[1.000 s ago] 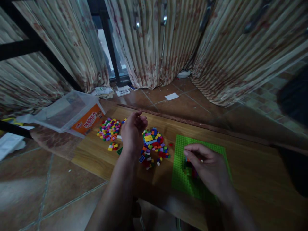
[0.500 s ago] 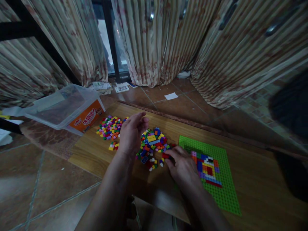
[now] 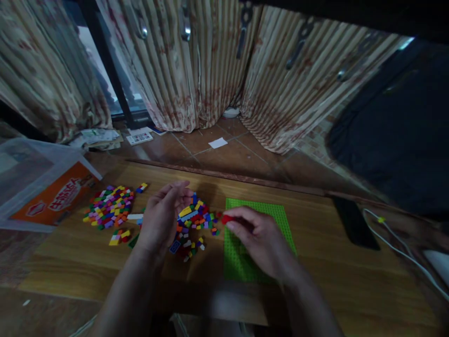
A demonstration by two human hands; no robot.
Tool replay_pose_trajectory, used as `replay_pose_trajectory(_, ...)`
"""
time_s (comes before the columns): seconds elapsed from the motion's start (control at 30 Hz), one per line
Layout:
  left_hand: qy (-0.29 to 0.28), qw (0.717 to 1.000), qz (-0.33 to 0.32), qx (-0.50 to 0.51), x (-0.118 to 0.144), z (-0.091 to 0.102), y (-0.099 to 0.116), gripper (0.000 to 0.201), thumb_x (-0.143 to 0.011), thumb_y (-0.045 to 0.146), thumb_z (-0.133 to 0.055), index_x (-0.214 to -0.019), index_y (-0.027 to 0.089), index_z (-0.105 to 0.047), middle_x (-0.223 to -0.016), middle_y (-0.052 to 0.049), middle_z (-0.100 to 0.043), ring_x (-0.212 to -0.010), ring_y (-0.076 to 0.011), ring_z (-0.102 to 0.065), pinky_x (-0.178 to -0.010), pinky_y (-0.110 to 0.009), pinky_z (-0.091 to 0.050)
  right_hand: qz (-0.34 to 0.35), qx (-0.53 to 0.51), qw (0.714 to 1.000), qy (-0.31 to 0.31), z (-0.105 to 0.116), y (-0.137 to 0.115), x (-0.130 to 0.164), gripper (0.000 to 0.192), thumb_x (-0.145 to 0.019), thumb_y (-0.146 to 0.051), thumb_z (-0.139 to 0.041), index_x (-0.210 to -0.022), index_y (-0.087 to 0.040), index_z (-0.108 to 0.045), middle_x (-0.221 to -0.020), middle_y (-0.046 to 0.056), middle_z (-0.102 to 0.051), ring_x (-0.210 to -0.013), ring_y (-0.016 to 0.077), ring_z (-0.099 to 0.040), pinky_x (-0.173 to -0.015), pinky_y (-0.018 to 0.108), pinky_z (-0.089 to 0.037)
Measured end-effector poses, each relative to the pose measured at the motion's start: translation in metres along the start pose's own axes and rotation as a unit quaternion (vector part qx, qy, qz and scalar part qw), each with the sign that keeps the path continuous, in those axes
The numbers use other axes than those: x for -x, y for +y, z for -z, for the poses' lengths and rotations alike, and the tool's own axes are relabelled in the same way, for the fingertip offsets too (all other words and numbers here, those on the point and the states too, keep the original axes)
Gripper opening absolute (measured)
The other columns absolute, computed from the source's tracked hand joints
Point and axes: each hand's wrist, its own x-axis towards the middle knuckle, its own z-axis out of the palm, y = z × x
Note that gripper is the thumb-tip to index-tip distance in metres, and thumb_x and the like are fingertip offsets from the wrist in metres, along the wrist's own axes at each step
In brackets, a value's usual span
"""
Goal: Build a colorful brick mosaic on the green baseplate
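Note:
My right hand (image 3: 257,234) is over the green baseplate (image 3: 232,262), pinching a small red brick (image 3: 228,218) between thumb and fingertips. The hand covers much of the plate, and the bricks built up on it are hidden. My left hand (image 3: 159,217) hovers at the left side of a mixed brick pile (image 3: 199,216), its fingers loosely curved and apart, with nothing seen in them. A blue printed brick (image 3: 174,246) lies near its wrist.
A second pile of small bricks (image 3: 111,206) lies farther left on the wooden table (image 3: 333,276). Behind it stands a clear plastic bin (image 3: 75,199) with an orange label. A black phone (image 3: 356,222) and a white cable (image 3: 396,241) are to the right.
My right hand has lifted the red brick from the pile's edge and carried it over the baseplate. The view has turned right. My left hand still hovers by the pile.

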Motion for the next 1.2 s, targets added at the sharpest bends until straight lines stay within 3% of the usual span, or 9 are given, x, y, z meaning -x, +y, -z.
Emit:
replay_pose_trajectory(0.17, -0.084, 0.992, 0.000, -0.097, 0.013, -0.020, -0.015, 0.025, -0.069, 0.034, -0.075, -0.085, 0.015, -0.072, -0.078, -0.003, -0.069, -0.073, -0.0143, -0.063, -0.069, -0.025, -0.049, -0.099, -0.067, 0.984, 0.132, 0.073, 0.039, 0.008, 0.025, -0.075, -0.037, -0.069, -0.093, -0.019, -0.069, -0.087, 0.003, -0.072, -0.080, 0.0168, -0.065, -0.073, 0.030, -0.050)
replay_pose_trajectory(0.3, -0.163, 0.967, -0.005, -0.195, 0.026, -0.037, -0.030, 0.027, -0.073, 0.038, -0.071, -0.091, 0.017, -0.071, -0.082, -0.004, -0.070, -0.076, -0.0164, -0.063, -0.071, -0.026, -0.048, -0.147, -0.019, 0.983, 0.110, 0.098, 0.069, 0.017, 0.023, -0.074, -0.037, -0.068, -0.086, -0.017, -0.070, -0.082, 0.003, -0.072, -0.077, 0.0173, -0.065, -0.072, 0.030, -0.049)
replay_pose_trajectory(0.43, -0.210, 0.946, -0.018, -0.248, 0.037, -0.048, -0.049, 0.025, -0.076, 0.038, -0.067, -0.090, 0.018, -0.071, -0.081, -0.003, -0.069, -0.072, -0.0158, -0.060, -0.065, -0.025, -0.047, -0.149, -0.009, 0.987, 0.053, 0.097, 0.084, 0.018, 0.021, -0.073, -0.034, -0.067, -0.084, -0.017, -0.071, -0.078, 0.002, -0.072, -0.074, 0.0165, -0.063, -0.071, 0.030, -0.048)
replay_pose_trajectory(0.6, -0.221, 0.923, -0.019, -0.313, 0.041, -0.054, -0.063, 0.030, -0.078, 0.039, -0.064, -0.098, 0.018, -0.069, -0.078, -0.003, -0.070, -0.066, -0.0166, -0.060, -0.057, -0.025, -0.044, -0.161, -0.022, 0.986, 0.032, 0.094, 0.092, 0.012, 0.018, -0.070, -0.031, -0.068, -0.080, -0.017, -0.072, -0.076, 0.001, -0.071, -0.073, 0.0157, -0.063, -0.069, 0.029, -0.047)
replay_pose_trajectory(0.97, -0.212, 0.906, 0.001, -0.367, 0.038, -0.059, -0.067, 0.036, -0.077, 0.043, -0.064, -0.101, 0.017, -0.069, -0.074, -0.004, -0.072, -0.062, -0.0194, -0.065, -0.055, -0.027, -0.045, -0.150, -0.065, 0.986, 0.012, 0.086, 0.103, 0.004, 0.015, -0.072, -0.031, -0.069, -0.073, -0.017, -0.075, -0.070, 0.001, -0.072, -0.066, 0.0152, -0.061, -0.063, 0.028, -0.046)
replay_pose_trajectory(1.2, -0.226, 0.904, -0.015, -0.364, 0.038, -0.059, -0.068, 0.026, -0.077, 0.038, -0.064, -0.095, 0.019, -0.071, -0.074, -0.003, -0.073, -0.059, -0.0183, -0.064, -0.054, -0.026, -0.045, -0.175, -0.075, 0.981, 0.032, 0.084, 0.101, 0.003, 0.016, -0.070, -0.032, -0.071, -0.075, -0.017, -0.075, -0.065, 0.000, -0.070, -0.061, 0.0133, -0.059, -0.060, 0.026, -0.044)
